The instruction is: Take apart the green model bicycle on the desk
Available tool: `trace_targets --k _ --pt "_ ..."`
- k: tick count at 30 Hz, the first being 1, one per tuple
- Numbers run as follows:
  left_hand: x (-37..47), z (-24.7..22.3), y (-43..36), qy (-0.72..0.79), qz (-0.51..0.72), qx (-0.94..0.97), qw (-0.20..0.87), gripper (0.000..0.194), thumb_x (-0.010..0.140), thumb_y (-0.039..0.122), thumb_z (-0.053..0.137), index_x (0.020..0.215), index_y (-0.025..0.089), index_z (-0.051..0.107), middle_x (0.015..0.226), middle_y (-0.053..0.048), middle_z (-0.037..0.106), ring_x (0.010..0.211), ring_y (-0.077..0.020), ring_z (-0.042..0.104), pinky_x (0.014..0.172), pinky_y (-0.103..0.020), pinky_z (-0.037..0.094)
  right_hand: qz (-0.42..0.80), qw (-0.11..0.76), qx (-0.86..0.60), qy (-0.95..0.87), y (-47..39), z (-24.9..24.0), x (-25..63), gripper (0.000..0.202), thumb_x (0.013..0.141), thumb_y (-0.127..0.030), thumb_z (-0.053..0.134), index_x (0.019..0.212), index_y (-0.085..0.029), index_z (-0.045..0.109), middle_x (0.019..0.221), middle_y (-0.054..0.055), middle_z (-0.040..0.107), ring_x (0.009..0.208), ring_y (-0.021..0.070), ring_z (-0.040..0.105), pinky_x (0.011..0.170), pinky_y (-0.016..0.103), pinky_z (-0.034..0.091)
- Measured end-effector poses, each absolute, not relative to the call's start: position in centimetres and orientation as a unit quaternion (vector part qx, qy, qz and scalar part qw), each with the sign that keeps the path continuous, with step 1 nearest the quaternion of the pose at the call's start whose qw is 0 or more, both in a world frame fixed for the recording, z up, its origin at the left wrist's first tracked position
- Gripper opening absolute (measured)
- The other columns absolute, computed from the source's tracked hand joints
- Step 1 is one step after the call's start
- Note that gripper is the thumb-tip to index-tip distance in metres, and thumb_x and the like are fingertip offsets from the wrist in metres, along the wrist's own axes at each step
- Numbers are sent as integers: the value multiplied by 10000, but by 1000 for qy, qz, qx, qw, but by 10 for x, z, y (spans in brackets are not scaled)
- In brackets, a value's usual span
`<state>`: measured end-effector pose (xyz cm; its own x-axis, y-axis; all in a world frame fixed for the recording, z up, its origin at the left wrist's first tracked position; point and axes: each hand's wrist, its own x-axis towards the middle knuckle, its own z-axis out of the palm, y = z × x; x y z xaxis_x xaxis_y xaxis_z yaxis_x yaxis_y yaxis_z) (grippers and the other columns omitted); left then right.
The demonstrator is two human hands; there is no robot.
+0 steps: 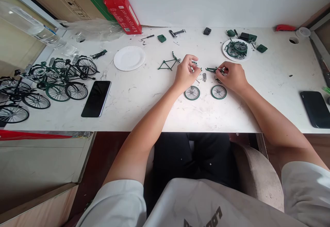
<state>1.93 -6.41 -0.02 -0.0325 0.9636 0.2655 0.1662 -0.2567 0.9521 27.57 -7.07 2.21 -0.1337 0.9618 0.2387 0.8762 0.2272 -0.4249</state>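
Note:
My left hand (187, 71) is over the middle of the table with its fingers curled. Small green bits show at its fingertips, too small to name. My right hand (233, 76) pinches a slim dark green bicycle part (210, 69) between thumb and fingers. To the left of my left hand lies a green toy bicycle frame (166, 64). Nearer to me, two spoked wheels with green tyres lie flat, a left wheel (192, 93) and a right wheel (219, 92). A small silver rack-like piece (204, 77) rests between the hands.
Several assembled toy bicycles (58, 77) crowd the table's left side, beside a phone (96, 98). A white paper plate (129, 58) stands behind. At the back right, another plate (241, 60) holds wheels. A second dark phone (315, 109) lies far right. A red box (127, 17) stands at the back.

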Motion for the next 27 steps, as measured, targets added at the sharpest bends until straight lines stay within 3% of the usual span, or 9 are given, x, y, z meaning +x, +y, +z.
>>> trace_targets --k 16,22,27 --pt "18 -7 -62 491 529 598 349 390 859 19 818 1150 257 713 887 45 652 655 -111 524 728 -277 464 130 224 -601 -756 -76 30 269 277 1060 -430 652 1148 -227 817 891 99 771 785 285 644 752 406 465" --pt "18 -18 -56 475 537 613 332 416 865 -10 790 1176 255 711 865 60 638 627 -97 515 722 -270 464 155 271 -569 -761 -79 31 267 214 1033 -398 688 1070 -213 789 756 34 630 690 225 527 714 379 398" --pt "17 -23 -51 470 540 620 321 418 874 -30 761 1176 254 706 857 60 648 625 -97 513 719 -271 468 163 319 -538 -763 -77 28 267 238 1033 -458 738 1038 -225 781 691 -13 500 662 209 465 727 378 398"
